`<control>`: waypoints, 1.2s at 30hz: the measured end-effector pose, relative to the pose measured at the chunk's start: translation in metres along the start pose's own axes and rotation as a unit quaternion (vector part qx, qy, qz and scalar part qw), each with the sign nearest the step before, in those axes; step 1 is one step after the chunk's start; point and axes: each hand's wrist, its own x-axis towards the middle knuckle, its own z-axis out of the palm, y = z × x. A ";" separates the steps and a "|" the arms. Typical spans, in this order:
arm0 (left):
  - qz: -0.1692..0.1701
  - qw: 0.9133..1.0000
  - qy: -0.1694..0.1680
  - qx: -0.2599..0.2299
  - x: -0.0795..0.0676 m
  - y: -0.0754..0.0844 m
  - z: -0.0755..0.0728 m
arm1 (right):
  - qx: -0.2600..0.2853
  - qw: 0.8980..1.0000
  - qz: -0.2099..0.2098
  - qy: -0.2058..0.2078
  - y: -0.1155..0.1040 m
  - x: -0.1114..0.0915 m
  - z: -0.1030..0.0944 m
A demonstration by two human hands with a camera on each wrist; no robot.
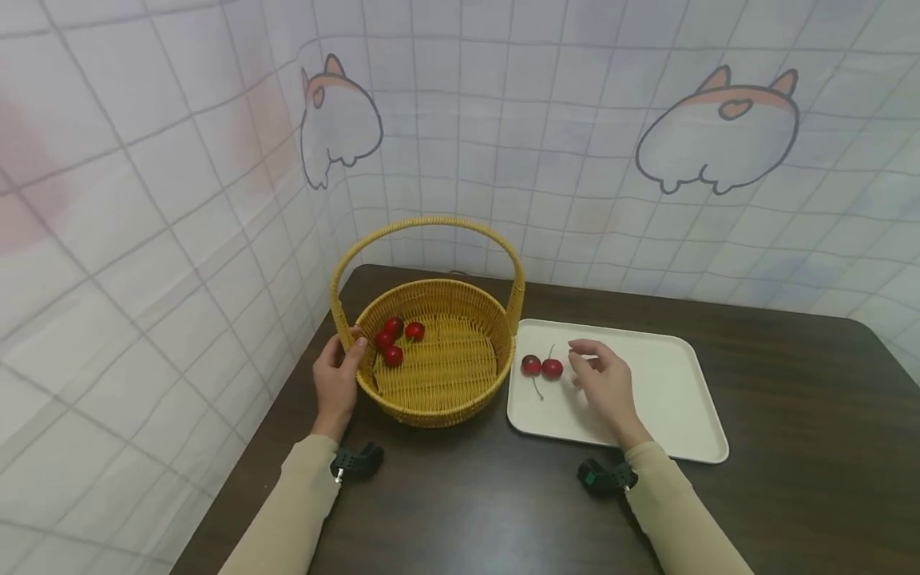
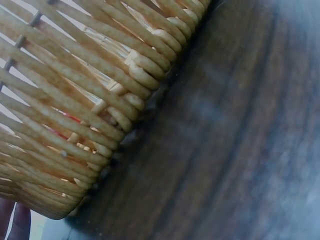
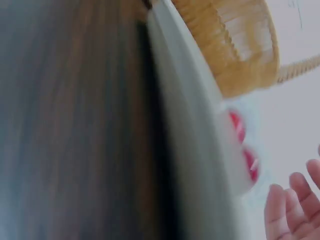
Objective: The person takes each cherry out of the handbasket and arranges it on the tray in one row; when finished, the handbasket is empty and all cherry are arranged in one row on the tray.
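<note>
Cherries (image 1: 552, 368), a pair, lie below and right of the head view's centre on the tray (image 1: 661, 383), just left of the right hand (image 1: 607, 387), the nearer one, its loosely bent fingers holding nothing; the left hand (image 1: 336, 379) grips the basket (image 1: 431, 417).

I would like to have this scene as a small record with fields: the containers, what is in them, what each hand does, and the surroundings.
Container: yellow wicker basket, handle upright
Basket contents: four cherries visible, toward the left side
Serving piece: white rectangular tray, right of the basket
Tray contents: two stemmed cherries, side by side near the left edge
Left hand: grips the basket's left rim
Right hand: over the tray, beside the two cherries, holding nothing
Surface: dark wood-grain table
Backdrop: grid-patterned fabric with cartoon animals
</note>
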 end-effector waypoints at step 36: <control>-0.013 1.000 -0.009 0.024 -0.001 0.004 -0.005 | 0.035 0.959 0.047 -0.279 -0.121 0.026 0.173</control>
